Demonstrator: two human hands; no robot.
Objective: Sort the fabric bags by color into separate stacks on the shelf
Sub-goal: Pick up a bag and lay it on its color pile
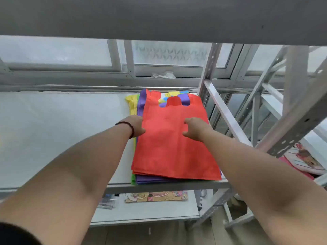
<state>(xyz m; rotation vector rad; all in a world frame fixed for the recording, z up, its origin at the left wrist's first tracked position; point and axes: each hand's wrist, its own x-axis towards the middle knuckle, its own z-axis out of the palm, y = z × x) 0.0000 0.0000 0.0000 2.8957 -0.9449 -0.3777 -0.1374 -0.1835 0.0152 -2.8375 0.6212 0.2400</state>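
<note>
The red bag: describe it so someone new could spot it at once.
On the grey metal shelf, a mixed pile of bags sits at the right end. The red bag lies on top, between both hands; purple bags and yellow bags only peek out beneath.

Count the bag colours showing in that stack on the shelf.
5: red bag on top, purple beneath, yellow at left, green at the front corner, blue through the handle cutout. More may be hidden.
</note>
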